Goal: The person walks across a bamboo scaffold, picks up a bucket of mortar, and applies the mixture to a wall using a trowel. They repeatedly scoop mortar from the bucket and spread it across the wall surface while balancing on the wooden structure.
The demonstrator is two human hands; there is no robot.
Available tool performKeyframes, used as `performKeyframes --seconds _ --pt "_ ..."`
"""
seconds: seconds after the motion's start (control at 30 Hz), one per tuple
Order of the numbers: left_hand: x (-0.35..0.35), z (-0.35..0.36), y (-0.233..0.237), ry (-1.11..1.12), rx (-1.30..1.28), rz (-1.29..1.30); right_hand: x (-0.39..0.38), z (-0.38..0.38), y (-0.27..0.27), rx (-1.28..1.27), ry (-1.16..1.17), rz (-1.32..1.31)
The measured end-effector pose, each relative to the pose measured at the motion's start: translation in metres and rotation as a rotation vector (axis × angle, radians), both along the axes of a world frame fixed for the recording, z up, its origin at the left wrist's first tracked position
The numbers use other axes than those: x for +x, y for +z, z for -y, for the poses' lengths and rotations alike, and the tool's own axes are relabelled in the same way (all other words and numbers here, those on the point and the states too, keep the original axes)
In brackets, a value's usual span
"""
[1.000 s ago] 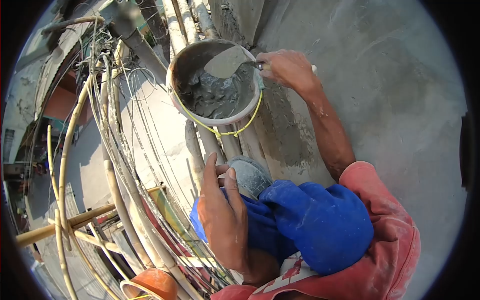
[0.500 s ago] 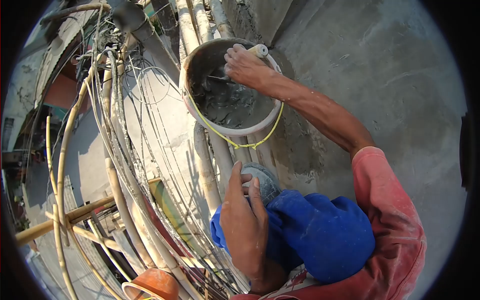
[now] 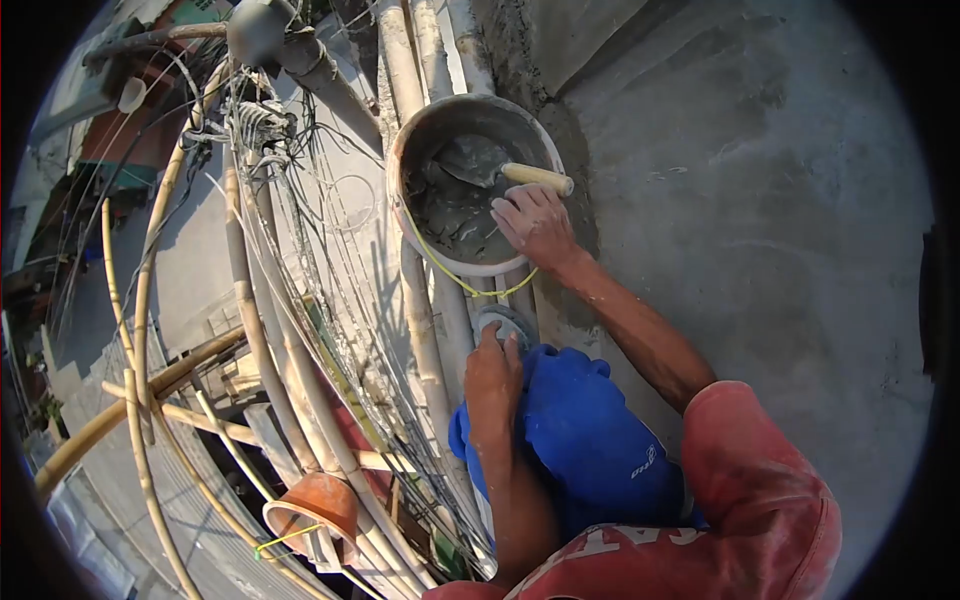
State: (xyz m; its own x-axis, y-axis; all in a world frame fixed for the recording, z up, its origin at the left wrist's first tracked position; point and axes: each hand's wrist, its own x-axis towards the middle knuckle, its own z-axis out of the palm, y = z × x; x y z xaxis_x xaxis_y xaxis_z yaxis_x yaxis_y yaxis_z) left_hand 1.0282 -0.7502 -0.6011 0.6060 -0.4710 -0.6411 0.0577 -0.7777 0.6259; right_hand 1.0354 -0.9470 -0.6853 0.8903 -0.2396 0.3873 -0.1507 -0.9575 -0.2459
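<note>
A white-rimmed bucket [image 3: 397, 190] with a yellow cord handle holds wet grey mortar [image 3: 460, 215]. In it lies a trowel [image 3: 537, 179], its pale handle across the right rim. My right hand [image 3: 538, 222] is just below that handle, over the rim, its fingers loosely bent and not wrapped round the trowel. Nearer my body, my left hand [image 3: 493, 375] has its fingers apart, in front of a rounded grey object [image 3: 508, 325] beside my blue-clothed leg [image 3: 590, 430]. Whether the left fingertips touch that object is unclear.
Bamboo poles [image 3: 415, 310] run beneath the bucket. Tangled wires and more poles [image 3: 240, 270] stand at the left, with an orange bucket [image 3: 325, 500] lower down. A grey cement surface [image 3: 760, 220] fills the right side. A drop shows beyond the poles.
My right hand has let go of the trowel and moved down and right. The trowel now lies in the mortar. My left hand appears higher, and the view has shifted.
</note>
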Motion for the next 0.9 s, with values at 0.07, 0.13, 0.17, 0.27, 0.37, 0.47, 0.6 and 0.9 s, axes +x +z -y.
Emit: performKeyframes --seconds 0.07,0.13,0.17,0.27,0.37,0.47,0.6,0.9 --pt "-0.006 -0.002 0.01 0.034 0.018 -0.056 -0.027 -0.022 0.002 0.074 0.055 -0.071" --pt "-0.01 -0.006 0.018 0.017 0.061 -0.051 -0.048 -0.037 0.006 0.23 0.173 -0.212" --pt "-0.014 -0.014 0.02 0.017 0.075 -0.062 -0.053 -0.045 0.004 0.244 0.174 -0.222" --pt "-0.024 -0.031 0.013 0.061 0.111 -0.214 -0.061 -0.051 0.001 0.164 0.201 -0.218" --pt "-0.033 -0.051 0.027 0.196 0.096 -0.232 -0.057 -0.052 0.008 0.044 0.211 -0.315" --pt "-0.035 -0.063 0.069 0.203 0.072 -0.228 -0.047 -0.047 0.034 0.111 0.166 -0.324" --pt "-0.06 -0.101 0.111 0.325 -0.018 -0.107 -0.027 -0.026 0.09 0.336 0.026 -0.316" --pt "-0.127 -0.194 0.188 0.572 0.22 -0.29 0.053 0.044 0.138 0.818 -0.32 -0.554"
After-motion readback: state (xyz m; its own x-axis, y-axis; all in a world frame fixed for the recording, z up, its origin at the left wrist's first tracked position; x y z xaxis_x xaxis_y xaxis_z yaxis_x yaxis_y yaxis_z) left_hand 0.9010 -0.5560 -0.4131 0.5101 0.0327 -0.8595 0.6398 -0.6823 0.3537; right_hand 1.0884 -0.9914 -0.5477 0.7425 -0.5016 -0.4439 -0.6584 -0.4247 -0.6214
